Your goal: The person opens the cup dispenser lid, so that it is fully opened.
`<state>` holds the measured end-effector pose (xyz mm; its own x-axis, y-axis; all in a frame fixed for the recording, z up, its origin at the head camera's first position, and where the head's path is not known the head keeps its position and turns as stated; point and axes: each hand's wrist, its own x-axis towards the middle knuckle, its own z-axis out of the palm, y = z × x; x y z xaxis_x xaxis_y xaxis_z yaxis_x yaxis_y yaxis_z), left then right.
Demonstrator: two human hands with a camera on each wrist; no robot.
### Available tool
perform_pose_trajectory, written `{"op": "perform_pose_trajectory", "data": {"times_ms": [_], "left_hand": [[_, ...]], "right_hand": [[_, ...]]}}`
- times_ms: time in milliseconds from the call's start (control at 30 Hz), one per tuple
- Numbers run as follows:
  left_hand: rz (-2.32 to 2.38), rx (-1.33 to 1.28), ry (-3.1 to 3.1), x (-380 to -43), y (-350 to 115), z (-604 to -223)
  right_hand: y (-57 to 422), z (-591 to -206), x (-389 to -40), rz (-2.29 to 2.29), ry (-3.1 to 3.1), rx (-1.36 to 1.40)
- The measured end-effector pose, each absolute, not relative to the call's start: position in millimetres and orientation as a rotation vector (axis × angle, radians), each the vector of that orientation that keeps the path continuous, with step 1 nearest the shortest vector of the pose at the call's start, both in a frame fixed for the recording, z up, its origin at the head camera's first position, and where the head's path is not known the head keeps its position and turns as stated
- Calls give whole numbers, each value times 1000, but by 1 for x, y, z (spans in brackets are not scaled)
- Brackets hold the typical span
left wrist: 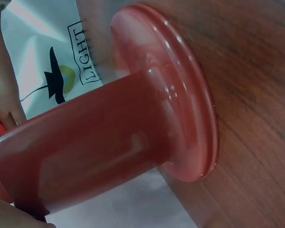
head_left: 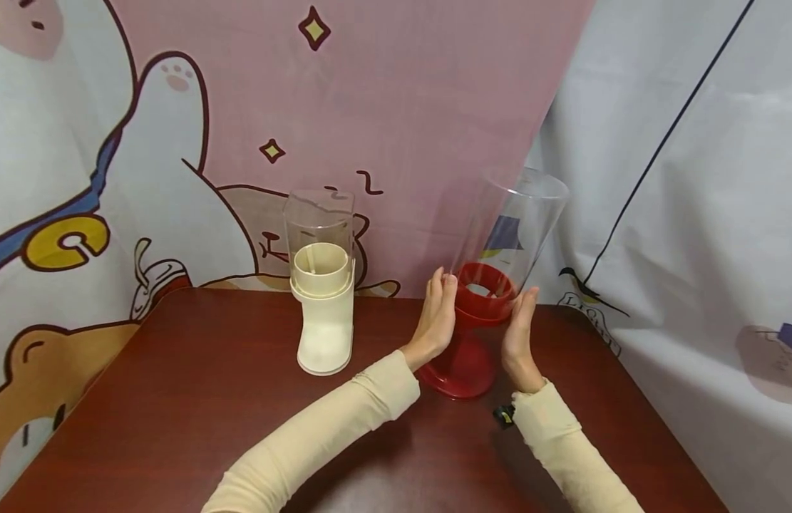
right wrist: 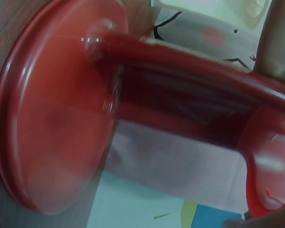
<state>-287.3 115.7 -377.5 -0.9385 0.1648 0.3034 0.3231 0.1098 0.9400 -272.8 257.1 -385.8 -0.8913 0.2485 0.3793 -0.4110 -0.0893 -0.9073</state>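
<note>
A red stand (head_left: pixel 466 374) with a round base and a ring-shaped holder is on the table's right side. From its ring rises a tall clear cylinder (head_left: pixel 527 231), open at the top. My left hand (head_left: pixel 436 313) touches the left side of the red ring, fingers straight and pointing up. On the opposite side, my right hand (head_left: pixel 520 342) rests against the ring, its fingers likewise extended. In the left wrist view the red column (left wrist: pixel 99 137) joins its base (left wrist: pixel 190 104). The right wrist view shows the column's hollow side (right wrist: pixel 175 99).
A cream stand (head_left: pixel 325 335) with a shorter clear container (head_left: pixel 319 221) stands left of the red one. A small dark object (head_left: pixel 503 415) lies by the right sleeve. Printed cloth (head_left: pixel 396 107) hangs behind the brown table (head_left: pixel 197 399).
</note>
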Motion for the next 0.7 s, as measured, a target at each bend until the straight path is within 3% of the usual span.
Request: {"op": "perform_pose_trajectory", "data": {"times_ms": [700], "left_hand": [[-1882,-418,-2224,-267,115,-380]], "right_hand": [[261,-387,-274,2138,-1770,252]]}}
